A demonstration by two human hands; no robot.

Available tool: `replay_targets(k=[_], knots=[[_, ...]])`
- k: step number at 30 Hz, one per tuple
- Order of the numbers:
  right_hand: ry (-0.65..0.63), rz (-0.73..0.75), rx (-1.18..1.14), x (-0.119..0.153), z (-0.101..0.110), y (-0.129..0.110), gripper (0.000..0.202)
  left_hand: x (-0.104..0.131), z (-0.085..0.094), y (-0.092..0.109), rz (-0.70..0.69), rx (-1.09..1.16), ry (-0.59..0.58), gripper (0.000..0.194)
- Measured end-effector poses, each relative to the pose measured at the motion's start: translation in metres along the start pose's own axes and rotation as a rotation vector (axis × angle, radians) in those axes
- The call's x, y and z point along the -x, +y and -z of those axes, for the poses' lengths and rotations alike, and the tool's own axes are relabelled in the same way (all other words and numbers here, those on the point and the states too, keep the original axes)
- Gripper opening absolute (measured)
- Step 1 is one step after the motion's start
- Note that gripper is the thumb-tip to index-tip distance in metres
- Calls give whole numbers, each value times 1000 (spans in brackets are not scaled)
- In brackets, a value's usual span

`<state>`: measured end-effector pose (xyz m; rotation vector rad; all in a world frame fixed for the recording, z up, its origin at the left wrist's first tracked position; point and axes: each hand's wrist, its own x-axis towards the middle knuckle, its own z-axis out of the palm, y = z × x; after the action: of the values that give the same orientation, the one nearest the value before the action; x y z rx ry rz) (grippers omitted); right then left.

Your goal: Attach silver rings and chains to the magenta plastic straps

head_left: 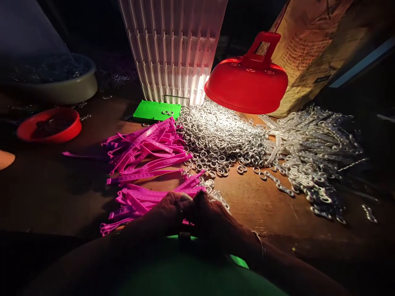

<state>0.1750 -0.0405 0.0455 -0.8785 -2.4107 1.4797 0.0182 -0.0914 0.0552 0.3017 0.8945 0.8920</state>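
My left hand (169,209) and my right hand (214,216) meet at the table's front edge, fingers pinched together. What they hold is mostly hidden in shadow; a small pink bit shows between them. Pink plastic straps (148,144) with moulded ends lie in a loose heap just beyond and left of my left hand. Near my right fingertips is a small group of pale rings (217,196). Farther back, a large heap of silvery oval rings (222,135) glows under a red lamp shade (247,84).
Silvery linked strips (317,144) pile up on the right. A green perforated block (156,110) bears a few rings before a ribbed translucent panel (173,53). Left are a red bowl (75,126) and a pale basin (83,88). A printed sack (308,53) stands behind; part of someone's skin (5,159) shows far left.
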Motion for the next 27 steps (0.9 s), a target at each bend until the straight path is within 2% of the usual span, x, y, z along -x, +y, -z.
replay_targets(k=[6,10,13,17,19,23,27], knots=[[105,7,2,4,-8,10,33,3,-6,1,-52,-33,44,14],[152,34,80,6,-5,8,36,3,-7,-2,-92,-94,87,15],[96,56,71,8,-3,4,32,1,-7,-6,-89,-116,101,22],[-50,93,89,6,-1,0,21,1,-3,-11,-79,-114,40,35],[-101,119,123,3,1,-2,18,2,-2,-11,-97,-122,19,36],[-36,180,219,-1,9,-6,30,6,-4,-6,-130,-96,55,27],[-75,189,283,0,20,-6,19,2,-8,-3,-129,-143,58,29]])
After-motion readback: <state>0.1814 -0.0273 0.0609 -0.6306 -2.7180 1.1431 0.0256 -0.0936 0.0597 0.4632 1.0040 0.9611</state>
